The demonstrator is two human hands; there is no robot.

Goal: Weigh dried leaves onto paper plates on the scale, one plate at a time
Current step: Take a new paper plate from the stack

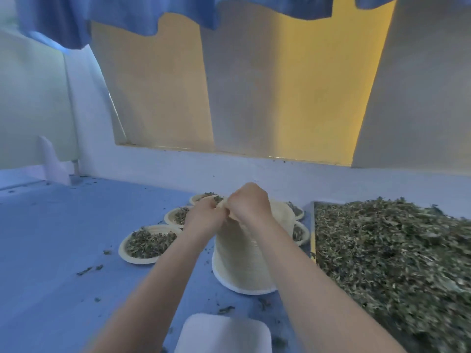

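Several filled plates [147,242] sit mid-surface, both hands, left hand [204,216] and right hand [248,202], pinch the top plate off the plate stack [242,261], scale [224,332] bare at near edge, big leaf tray [392,256] right: lots left.

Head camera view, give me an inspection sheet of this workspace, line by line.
Surface: blue table, leaf crumbs scattered on it.
Job's things: tall stack of paper plates at centre; filled plates behind and left of it; tray of dried leaves at right; white scale platform at the near edge, bare.
Clutter: stray leaf bits.
Grippers: left hand and right hand both pinch the top plate of the stack.
Cables: nothing seen.
Surroundings: white wall, yellow panels, blue cloth hanging above.
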